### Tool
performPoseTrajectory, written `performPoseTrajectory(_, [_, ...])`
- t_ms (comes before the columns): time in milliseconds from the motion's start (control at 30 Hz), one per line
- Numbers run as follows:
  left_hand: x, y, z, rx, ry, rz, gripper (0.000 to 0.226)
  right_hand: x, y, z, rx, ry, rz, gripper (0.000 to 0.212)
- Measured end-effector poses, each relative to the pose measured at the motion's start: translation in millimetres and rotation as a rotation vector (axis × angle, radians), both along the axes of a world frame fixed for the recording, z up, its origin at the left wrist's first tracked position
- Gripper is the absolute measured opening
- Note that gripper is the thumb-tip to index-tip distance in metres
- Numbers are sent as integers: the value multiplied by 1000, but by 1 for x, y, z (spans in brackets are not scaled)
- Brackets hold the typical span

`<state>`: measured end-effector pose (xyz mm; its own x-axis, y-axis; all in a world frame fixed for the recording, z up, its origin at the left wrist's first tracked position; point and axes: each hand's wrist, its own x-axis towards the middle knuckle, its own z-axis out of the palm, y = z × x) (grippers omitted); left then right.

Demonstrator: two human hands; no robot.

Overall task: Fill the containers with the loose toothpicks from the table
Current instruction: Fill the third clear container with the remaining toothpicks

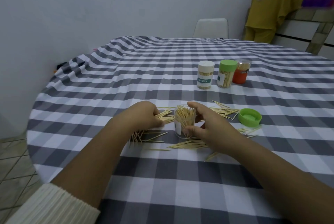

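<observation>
between both hands, right hand (207,129) grips an open jar (184,120) crammed with toothpicks (184,113); left hand (144,116) pinches a bundle (165,115).

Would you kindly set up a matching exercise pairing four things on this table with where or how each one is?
Things:
1. open jar
2. green lid
3. white-capped jar
4. left hand

States:
A. lying loose on the cloth, right of the hands
B. gripping a bundle of toothpicks
C. closed, leftmost of the three far jars
D. held by the right hand, full of toothpicks

Pairs: 1-D, 2-A, 3-C, 4-B
</observation>
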<state>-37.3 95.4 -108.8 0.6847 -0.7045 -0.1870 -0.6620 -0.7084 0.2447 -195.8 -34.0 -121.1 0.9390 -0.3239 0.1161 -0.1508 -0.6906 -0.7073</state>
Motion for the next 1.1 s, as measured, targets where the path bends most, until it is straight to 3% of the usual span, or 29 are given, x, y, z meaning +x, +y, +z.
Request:
performPoseTrajectory(267, [-2, -22, -7, 140, -395, -3, 25, 1, -3, -4, -23, -32, -16, 72])
performPoseTrajectory(367, [-2, -26, -13, 131, -462, 6, 23, 0, -7, -6, -32, -48, -31, 72])
performPoseTrajectory(567, [-6, -29, -8, -75, -367, 72, 23, -2, -14, -6, -31, -53, -51, 72])
performPoseTrajectory(700, [-11, -27, -11, -305, -407, 114, 24, -3, -14, -7, -34, -49, -47, 72])
performPoseTrajectory(800, [-12, -26, -23, -561, -260, 197, 21, -3, -14, -7, -34, -57, -45, 72])
performPoseTrajectory(967, [-23, -29, -16, -978, 185, 216, 21, -3, -13, -7, -44, -60, -42, 72])
performPoseTrajectory(1100, [-36, -29, -4, -1169, 423, 225, 20, -3, -13, -6, -51, -53, -44, 72])
